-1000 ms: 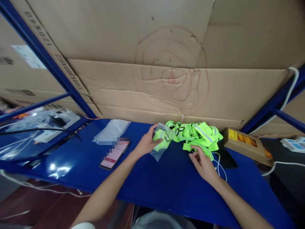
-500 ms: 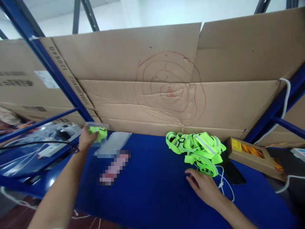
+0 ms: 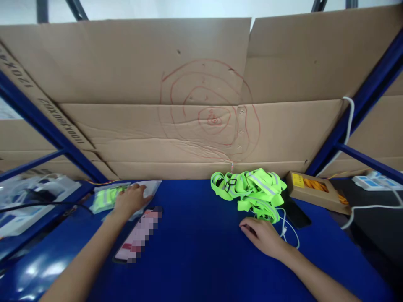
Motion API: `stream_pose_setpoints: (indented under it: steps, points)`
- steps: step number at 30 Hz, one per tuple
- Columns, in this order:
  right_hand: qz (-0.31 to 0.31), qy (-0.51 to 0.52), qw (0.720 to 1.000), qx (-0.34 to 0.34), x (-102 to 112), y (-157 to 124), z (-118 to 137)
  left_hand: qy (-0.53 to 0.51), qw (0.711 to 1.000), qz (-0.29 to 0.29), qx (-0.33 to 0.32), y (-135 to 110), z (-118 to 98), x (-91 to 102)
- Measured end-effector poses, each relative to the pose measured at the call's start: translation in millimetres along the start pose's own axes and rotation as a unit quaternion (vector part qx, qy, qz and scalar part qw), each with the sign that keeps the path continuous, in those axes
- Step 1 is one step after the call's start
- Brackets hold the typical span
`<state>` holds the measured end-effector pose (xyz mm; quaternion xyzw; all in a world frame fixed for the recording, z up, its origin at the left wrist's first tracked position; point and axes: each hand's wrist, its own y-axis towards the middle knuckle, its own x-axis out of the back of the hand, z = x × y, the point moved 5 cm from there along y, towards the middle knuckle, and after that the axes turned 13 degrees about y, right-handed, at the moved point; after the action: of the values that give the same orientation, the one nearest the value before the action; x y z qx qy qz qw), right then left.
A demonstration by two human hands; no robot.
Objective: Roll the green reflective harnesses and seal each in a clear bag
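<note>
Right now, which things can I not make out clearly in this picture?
All in the head view:
Clear bag: partly hidden by the left hand.
Phone: screen text lost in blurring blocks.
Black slab: one end hidden by the green straps.
Right hand: curled fingertips hidden by the hand itself.
White strip: cut off by the left edge.

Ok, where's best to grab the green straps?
Probably the loop at the left end of the green straps, coming from the left: it curls out from the tangled heap, while a white cord lies near the right end.
</note>
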<state>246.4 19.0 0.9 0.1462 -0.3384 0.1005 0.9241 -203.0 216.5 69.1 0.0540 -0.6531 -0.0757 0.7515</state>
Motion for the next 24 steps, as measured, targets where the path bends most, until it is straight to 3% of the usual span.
stream_pose_setpoints:
  steps: [4, 7, 14, 19, 22, 24]
  points:
    - [0.012, -0.014, 1.000, 0.005, 2.4, -1.6, 1.4, 0.047, 0.999, 0.011, -0.003, -2.8, -32.6, 4.7]
    - [0.021, -0.019, 1.000, 0.010, 3.2, -3.1, 1.6, 0.066, 0.998, -0.005, 0.011, -2.6, -41.3, 9.3]
    - [0.037, -0.031, 0.999, 0.020, 5.1, -5.3, 4.8, 0.062, 0.993, 0.065, 0.073, -1.9, -11.9, -4.6]
    - [0.058, -0.053, 0.997, 0.019, 4.5, -9.0, 7.2, 0.051, 0.994, 0.018, 0.099, 0.9, -3.8, 13.1]
    - [0.017, -0.046, 0.998, 0.051, 6.7, -8.4, 12.0, 0.030, 0.995, -0.061, 0.070, -12.5, -39.5, 30.9]
    - [-0.051, -0.080, 0.991, 0.095, 12.5, -2.2, 18.7, -0.013, 0.993, -0.093, -0.075, -31.0, -92.2, 35.1]
